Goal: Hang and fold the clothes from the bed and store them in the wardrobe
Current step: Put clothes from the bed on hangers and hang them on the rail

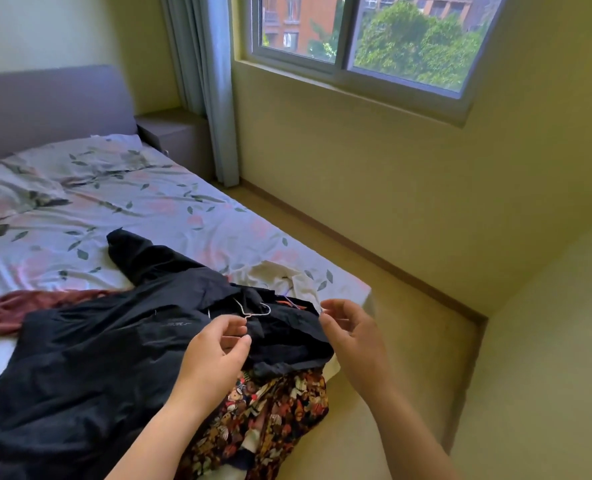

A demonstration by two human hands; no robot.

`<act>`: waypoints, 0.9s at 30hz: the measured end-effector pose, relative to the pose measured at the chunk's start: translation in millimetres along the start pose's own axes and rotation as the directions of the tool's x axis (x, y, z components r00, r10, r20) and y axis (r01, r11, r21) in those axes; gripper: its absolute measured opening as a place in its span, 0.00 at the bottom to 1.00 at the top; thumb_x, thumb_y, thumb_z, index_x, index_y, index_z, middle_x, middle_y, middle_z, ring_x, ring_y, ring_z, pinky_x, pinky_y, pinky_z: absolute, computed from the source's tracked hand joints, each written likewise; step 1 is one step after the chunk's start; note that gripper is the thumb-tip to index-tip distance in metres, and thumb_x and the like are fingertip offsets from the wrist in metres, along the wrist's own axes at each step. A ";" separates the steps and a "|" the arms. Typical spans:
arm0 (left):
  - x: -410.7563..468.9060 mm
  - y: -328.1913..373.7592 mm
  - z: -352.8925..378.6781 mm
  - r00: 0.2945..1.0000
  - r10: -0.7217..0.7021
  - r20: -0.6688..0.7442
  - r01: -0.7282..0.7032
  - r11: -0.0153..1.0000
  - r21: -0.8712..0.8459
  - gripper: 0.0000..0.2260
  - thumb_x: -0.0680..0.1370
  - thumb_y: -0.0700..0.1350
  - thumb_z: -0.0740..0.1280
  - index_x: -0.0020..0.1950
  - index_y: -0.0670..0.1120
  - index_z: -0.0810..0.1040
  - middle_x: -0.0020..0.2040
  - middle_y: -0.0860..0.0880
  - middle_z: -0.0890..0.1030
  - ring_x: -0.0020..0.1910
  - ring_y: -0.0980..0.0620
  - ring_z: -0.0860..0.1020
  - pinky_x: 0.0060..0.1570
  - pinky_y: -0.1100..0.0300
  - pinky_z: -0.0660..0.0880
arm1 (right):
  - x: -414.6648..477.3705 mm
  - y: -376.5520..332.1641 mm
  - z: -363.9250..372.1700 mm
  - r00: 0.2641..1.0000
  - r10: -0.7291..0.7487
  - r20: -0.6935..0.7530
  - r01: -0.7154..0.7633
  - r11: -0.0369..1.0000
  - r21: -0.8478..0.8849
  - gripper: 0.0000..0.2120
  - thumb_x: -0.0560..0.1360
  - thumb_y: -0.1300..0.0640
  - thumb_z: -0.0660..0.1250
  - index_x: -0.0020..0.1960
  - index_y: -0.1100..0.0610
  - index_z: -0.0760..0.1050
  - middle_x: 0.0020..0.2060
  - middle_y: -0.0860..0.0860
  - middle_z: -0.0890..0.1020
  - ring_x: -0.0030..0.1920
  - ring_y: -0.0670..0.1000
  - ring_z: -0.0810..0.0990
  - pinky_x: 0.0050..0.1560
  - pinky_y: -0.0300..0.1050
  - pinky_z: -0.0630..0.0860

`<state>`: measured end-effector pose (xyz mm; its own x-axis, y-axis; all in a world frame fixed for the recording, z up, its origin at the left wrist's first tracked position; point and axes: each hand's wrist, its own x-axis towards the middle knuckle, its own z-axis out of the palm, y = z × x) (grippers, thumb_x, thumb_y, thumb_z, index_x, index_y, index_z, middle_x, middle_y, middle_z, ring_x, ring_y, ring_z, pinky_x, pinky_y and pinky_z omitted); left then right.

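— Head view: where is the jacket (114,358)?

— Flat on the bed (170,209), filling the seven o'clock part of the picture, collar toward the near corner. I'd say it lies spread so the hanger (257,311) can be worked into the neck; the wire hook pokes out at the collar.

— And the hands?

— Left hand (215,351) sits at six o'clock of the hook, thumb and forefinger almost meeting. Whether they pinch the wire, I can't tell. Right hand (351,336), at three o'clock of the left, hovers over the collar's edge, fingers loosely bent with a gap between them, nothing visibly held.

— Why both at the collar?

— Probably to settle the shoulders on the hanger before lifting.

— Anything else waiting?

— A patterned garment (274,420) under the jacket's hem at six o'clock, and a maroon one (28,306) at nine. No wardrobe in sight.
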<state>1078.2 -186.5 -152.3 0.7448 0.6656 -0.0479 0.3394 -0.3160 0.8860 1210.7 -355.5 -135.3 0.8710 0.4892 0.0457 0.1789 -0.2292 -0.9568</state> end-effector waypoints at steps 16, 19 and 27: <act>122.6 -68.6 27.7 0.979 -0.202 0.006 0.200 0.971 0.133 0.06 0.77 0.43 0.68 0.52 0.53 0.78 0.47 0.55 0.81 0.47 0.59 0.78 0.45 0.66 0.72 | 127.7 71.5 36.3 0.971 0.173 0.167 -0.149 0.977 -0.150 0.05 0.78 0.52 0.67 0.52 0.44 0.78 0.45 0.43 0.82 0.45 0.38 0.79 0.45 0.35 0.76; 143.9 -80.0 39.5 0.969 -0.247 0.006 0.242 0.956 0.167 0.05 0.78 0.45 0.66 0.52 0.54 0.77 0.47 0.56 0.80 0.48 0.60 0.77 0.43 0.69 0.70 | 153.6 85.8 39.8 0.960 0.207 0.189 -0.179 0.971 -0.159 0.05 0.78 0.53 0.66 0.52 0.45 0.78 0.45 0.42 0.82 0.45 0.38 0.79 0.47 0.37 0.77; 214.2 -114.3 90.8 0.908 -0.414 -0.069 0.418 0.875 0.243 0.06 0.80 0.51 0.63 0.52 0.51 0.76 0.48 0.55 0.79 0.45 0.58 0.75 0.41 0.63 0.69 | 237.1 147.5 45.5 0.897 0.323 0.303 -0.263 0.939 -0.222 0.06 0.78 0.53 0.66 0.51 0.42 0.77 0.44 0.41 0.82 0.44 0.34 0.78 0.39 0.27 0.73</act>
<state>1251.1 -69.2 -305.7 0.4958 0.7819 -0.3780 0.7480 -0.1633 0.6433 1422.8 -235.0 -278.6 0.6998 0.6199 -0.3550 0.0407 -0.5308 -0.8465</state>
